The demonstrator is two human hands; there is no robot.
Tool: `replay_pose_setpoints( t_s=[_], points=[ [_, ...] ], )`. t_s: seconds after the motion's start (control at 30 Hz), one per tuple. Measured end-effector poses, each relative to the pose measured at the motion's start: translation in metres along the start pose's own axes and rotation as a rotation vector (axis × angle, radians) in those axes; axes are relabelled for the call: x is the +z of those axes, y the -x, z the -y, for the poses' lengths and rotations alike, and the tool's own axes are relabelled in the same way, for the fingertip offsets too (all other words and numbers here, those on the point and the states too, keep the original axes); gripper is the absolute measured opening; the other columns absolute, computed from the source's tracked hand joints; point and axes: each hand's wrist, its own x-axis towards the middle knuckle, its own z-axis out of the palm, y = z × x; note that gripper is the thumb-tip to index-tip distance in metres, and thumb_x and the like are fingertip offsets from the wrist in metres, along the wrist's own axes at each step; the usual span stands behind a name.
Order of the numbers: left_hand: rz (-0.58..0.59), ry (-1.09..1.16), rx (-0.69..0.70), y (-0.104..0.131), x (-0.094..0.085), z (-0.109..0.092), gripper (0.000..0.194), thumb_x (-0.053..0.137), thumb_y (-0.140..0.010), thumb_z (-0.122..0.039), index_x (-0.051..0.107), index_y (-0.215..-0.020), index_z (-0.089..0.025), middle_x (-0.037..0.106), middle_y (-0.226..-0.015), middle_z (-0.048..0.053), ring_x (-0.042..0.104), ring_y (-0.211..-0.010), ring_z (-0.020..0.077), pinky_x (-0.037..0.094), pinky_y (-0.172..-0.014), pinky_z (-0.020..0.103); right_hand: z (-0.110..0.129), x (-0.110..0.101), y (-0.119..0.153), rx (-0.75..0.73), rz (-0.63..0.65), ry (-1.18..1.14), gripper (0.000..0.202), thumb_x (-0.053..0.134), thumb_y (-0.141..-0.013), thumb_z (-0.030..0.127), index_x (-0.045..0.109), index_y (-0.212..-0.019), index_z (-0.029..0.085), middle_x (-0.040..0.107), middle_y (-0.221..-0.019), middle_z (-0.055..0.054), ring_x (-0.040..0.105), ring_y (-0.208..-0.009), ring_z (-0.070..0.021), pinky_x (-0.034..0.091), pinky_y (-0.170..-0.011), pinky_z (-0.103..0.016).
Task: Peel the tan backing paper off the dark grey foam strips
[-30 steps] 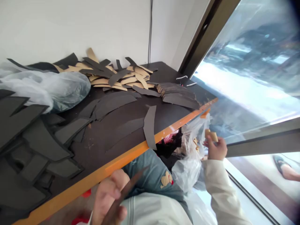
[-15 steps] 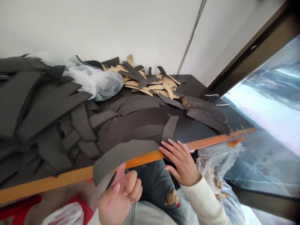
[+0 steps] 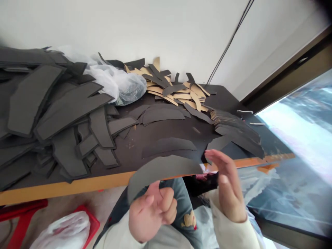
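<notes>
Strip (image 3: 166, 167) gripped in left hand (image 3: 153, 214), with right hand (image 3: 230, 193) open near its tip, by tabletop (image 3: 160, 129); looked like holding step, probably needed steadying next.

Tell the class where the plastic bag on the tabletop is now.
In the head view, the plastic bag lies left of centre toward the back of the table, between the pile of dark pieces and the heap of tan and black strips.
</notes>
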Motion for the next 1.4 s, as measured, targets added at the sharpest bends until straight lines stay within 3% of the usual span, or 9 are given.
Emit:
replay_pose_setpoints(
  t_s=[0.1, 0.2, 0.3, 0.37, 0.5, 0.77, 0.9, 1.07, 1.4],
  points=[
    [0.004, -0.233, -0.023, 0.0, -0.001, 0.001, 0.037, 0.055, -0.087, -0.048, 0.046, -0.067, -0.019, 0.027, -0.057, -0.005, 0.025, -0.047, 0.0078, 0.021, -0.045, 0.023, 0.031, 0.014, -0.011, 0.149, 0.194, -0.194, 0.045, 0.063, -0.089, 0.035, 0.049, -0.131, 0.027, 0.065, -0.109, -0.008, 0.064, -0.099, -0.0218, 0.053, -0.081, -0.033],
    [-0.136, -0.798, -0.056, 0.008, 0.004, -0.007, 0.042, 0.052, -0.09, -0.052, 0.045, -0.065, -0.019, 0.037, -0.06, -0.003, 0.035, -0.052, 0.0094, 0.032, -0.05, 0.024, 0.041, 0.021, -0.014, 0.229, 0.191, -0.416, 0.035, 0.069, -0.085, 0.027, 0.051, -0.114, 0.029, 0.061, -0.083, 0.001, 0.061, -0.073, -0.0137, 0.05, -0.064, -0.024],
    [-0.463, -1.616, 0.145, 0.012, 0.013, -0.017, 0.021, 0.054, -0.093, -0.037, 0.059, -0.101, -0.019, 0.058, -0.084, 0.004, 0.057, -0.079, 0.0179, 0.048, -0.077, 0.034, 0.039, 0.015, -0.01, 0.239, 0.071, -0.485, 0.027, 0.071, -0.083, 0.022, 0.052, -0.101, 0.028, 0.06, -0.081, 0.002, 0.06, -0.074, -0.0135, 0.049, -0.066, -0.024],
    [-0.578, -2.024, 0.383, 0.005, 0.014, -0.022, 0.041, 0.054, -0.092, -0.028, 0.047, -0.13, -0.016, 0.063, -0.107, 0.011, 0.06, -0.104, 0.0237, 0.047, -0.095, 0.041, 0.035, 0.007, -0.007, 0.234, -0.04, -0.468, 0.025, 0.072, -0.082, 0.021, 0.053, -0.097, 0.027, 0.059, -0.082, 0.001, 0.059, -0.077, -0.0146, 0.049, -0.067, -0.025],
    [-0.337, -2.474, 0.495, -0.021, 0.0, -0.029, 0.055, 0.052, -0.094, -0.027, 0.035, -0.144, -0.012, 0.055, -0.141, 0.014, 0.046, -0.135, 0.0293, 0.038, -0.111, 0.044, 0.025, -0.007, -0.01, 0.295, -0.133, -0.477, 0.026, 0.073, -0.08, 0.025, 0.054, -0.098, 0.027, 0.057, -0.078, 0.0, 0.056, -0.072, -0.0146, 0.045, -0.062, -0.024],
    [-0.297, -2.41, 0.289, 0.009, -0.001, -0.043, 0.052, 0.043, -0.099, -0.04, 0.037, -0.144, -0.014, 0.056, -0.141, 0.014, 0.051, -0.131, 0.0279, 0.044, -0.105, 0.043, 0.009, 0.0, -0.025, 0.428, 0.023, -0.406, 0.023, 0.074, -0.079, 0.033, 0.058, -0.094, 0.025, 0.061, -0.08, 0.0, 0.058, -0.073, -0.0135, 0.048, -0.063, -0.023],
    [-0.536, -2.12, 0.319, 0.025, 0.006, -0.053, 0.044, 0.034, -0.102, -0.037, 0.038, -0.143, -0.021, 0.059, -0.132, 0.011, 0.055, -0.123, 0.0235, 0.043, -0.105, 0.041, 0.01, 0.015, -0.033, 0.456, 0.187, -0.372, 0.025, 0.075, -0.076, 0.037, 0.058, -0.089, 0.023, 0.063, -0.079, 0.0, 0.062, -0.075, -0.0148, 0.052, -0.068, -0.026],
    [-0.818, -1.965, 0.312, 0.009, 0.006, -0.059, 0.039, 0.057, -0.093, -0.04, 0.049, -0.127, -0.025, 0.065, -0.1, 0.004, 0.062, -0.092, 0.0198, 0.049, -0.09, 0.037, 0.015, 0.03, -0.041, 0.457, 0.27, -0.324, 0.023, 0.071, -0.079, 0.038, 0.056, -0.087, 0.023, 0.064, -0.083, -0.002, 0.063, -0.079, -0.0161, 0.054, -0.071, -0.029],
    [-0.682, -2.131, 0.35, -0.012, 0.004, -0.086, 0.007, 0.059, -0.091, -0.021, 0.065, -0.089, -0.023, 0.067, -0.083, -0.003, 0.062, -0.075, 0.0121, 0.046, -0.074, 0.024, 0.007, 0.049, -0.048, 0.236, 0.348, -0.071, 0.006, 0.064, -0.086, 0.027, 0.061, -0.082, 0.023, 0.063, -0.078, 0.001, 0.058, -0.068, -0.0128, 0.046, -0.067, -0.027]
  ],
)
